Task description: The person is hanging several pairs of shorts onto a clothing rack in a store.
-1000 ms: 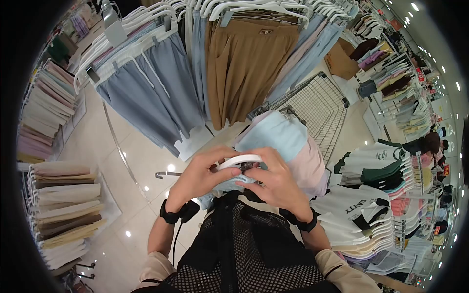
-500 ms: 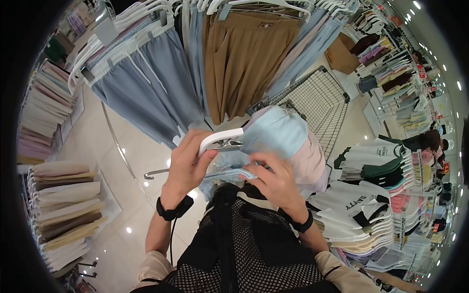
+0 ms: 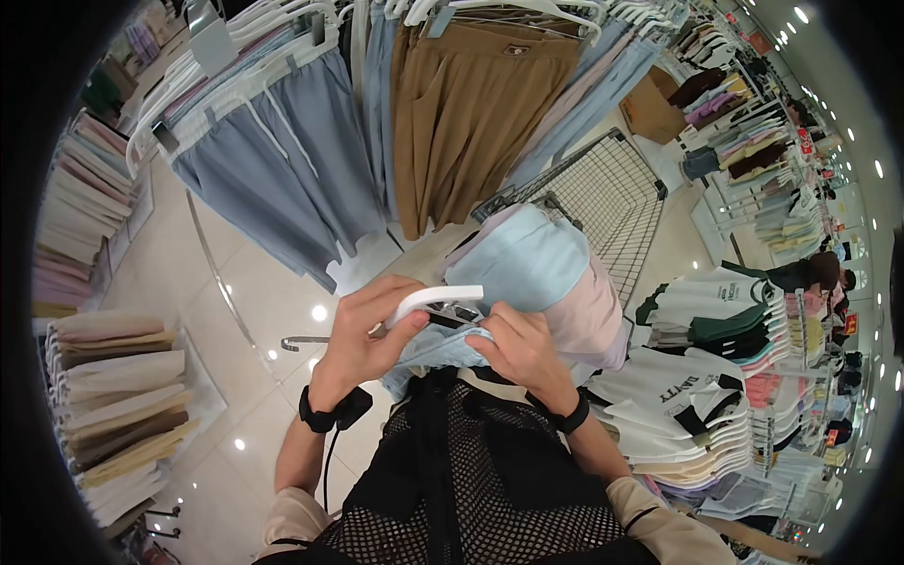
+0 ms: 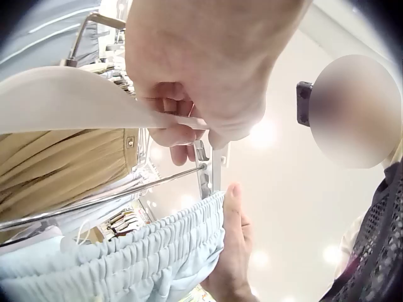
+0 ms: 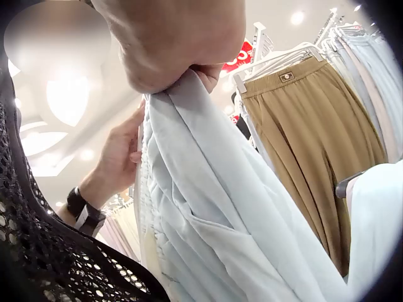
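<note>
My left hand (image 3: 363, 330) grips a white clip hanger (image 3: 435, 296) near one end, its metal hook (image 3: 303, 344) pointing out to the left. Under that end hangs a metal clip (image 4: 206, 170) on a thin rod. Light blue pants (image 5: 208, 182) with a gathered elastic waistband (image 4: 135, 242) hang below the hanger. At the corner of this waistband, just under the clip, my right hand (image 3: 521, 350) pinches the fabric between thumb and fingers. In the right wrist view its curled fingers are partly hidden behind the wrist.
Ahead, a rack carries blue-grey pants (image 3: 282, 160) and brown pants (image 3: 485, 122). A wire shopping cart (image 3: 621, 198) stands to the front right, with folded light blue and pink clothes (image 3: 527, 254) piled nearer me. Shirts (image 3: 673, 405) hang close on the right, more garments (image 3: 122, 395) on the left.
Both hands were together at the hanger's end. The left hand moved left with the hanger while the right came off it, and the right now pinches the pants' waistband near the clip.
</note>
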